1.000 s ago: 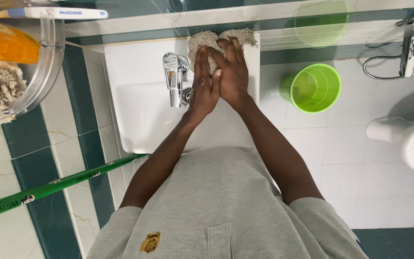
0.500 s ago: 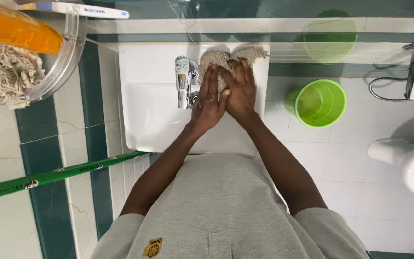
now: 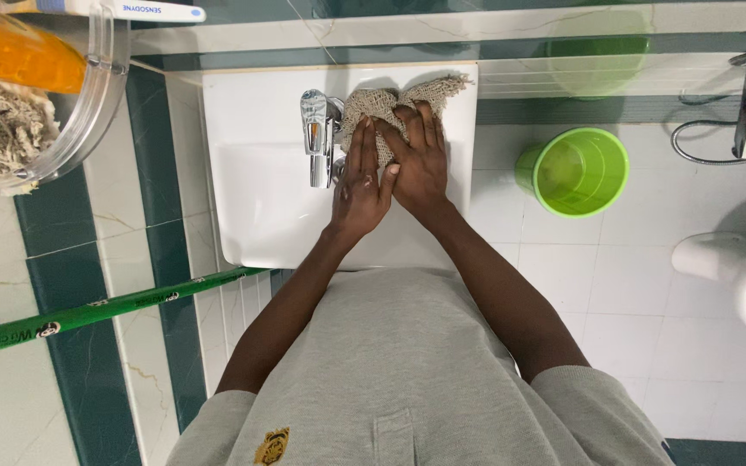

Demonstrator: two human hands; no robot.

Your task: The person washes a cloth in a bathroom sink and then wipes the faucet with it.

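Both of our hands are on the coarse beige cloth point(image 3: 383, 102), which lies bunched on the far rim of the white sink point(image 3: 252, 207), just right of the chrome tap point(image 3: 314, 138). Our left hand point(image 3: 363, 181) lies flat with its fingers point(image 3: 357, 142) straight and pressed together, their tips on the near edge of the cloth. Our right hand point(image 3: 420, 160) overlaps it at the thumb; its fingers are slightly spread and curl over the cloth's middle, pressing it down rather than pinching it. One frayed corner of the cloth sticks out to the right toward the wall.

We judge the step in hand to be pressing or scrubbing the cloth against the sink's rim. A next stroke would call for firm downward pressure from both palms and a grip that keeps the loose weave from sliding off the rim or catching on the tap.

A green bucket point(image 3: 573, 170) stands on the floor well to the right, a green pole point(image 3: 105, 312) crosses the tiled wall at near left, and a clear shelf point(image 3: 88, 95) hangs at far left.
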